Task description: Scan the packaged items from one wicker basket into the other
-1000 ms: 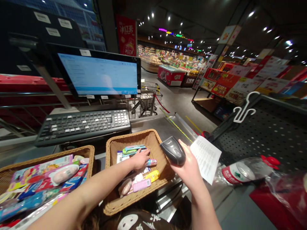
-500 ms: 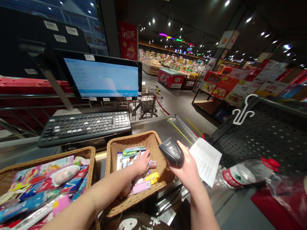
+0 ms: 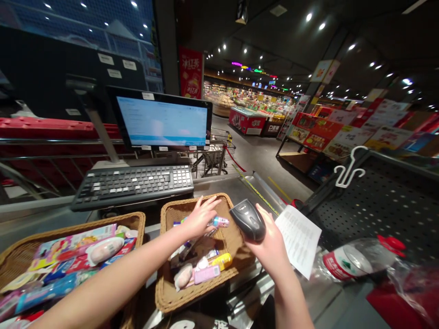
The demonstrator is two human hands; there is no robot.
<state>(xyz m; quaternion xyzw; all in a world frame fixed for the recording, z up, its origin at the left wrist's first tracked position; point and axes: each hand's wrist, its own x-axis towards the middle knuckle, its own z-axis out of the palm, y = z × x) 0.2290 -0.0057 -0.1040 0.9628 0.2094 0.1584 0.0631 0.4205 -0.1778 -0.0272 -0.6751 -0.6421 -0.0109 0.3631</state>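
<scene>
My left hand [image 3: 200, 215] hovers over the right wicker basket [image 3: 171, 292], gripping a flat packet with a pink and blue end [image 3: 219, 222] lifted off the pile. Small packets, a yellow tube [image 3: 222, 260] and a pink case [image 3: 206, 274] lie in that basket. My right hand [image 3: 270, 244] is closed round a black barcode scanner [image 3: 248, 219], its head pointing towards the lifted packet. A printed paper sheet [image 3: 298, 237] sticks out beside that hand.
A second wicker basket [image 3: 135, 218] full of colourful packets stands at the left. Behind are a keyboard [image 3: 133, 183], a lit till screen [image 3: 164, 122] and the steel counter. A plastic bottle [image 3: 356, 258] lies at the right, before a black perforated panel [image 3: 387, 201].
My left hand has risen out of the right basket, lifting a packet towards the scanner. The view has shifted slightly; the right hand stays in place.
</scene>
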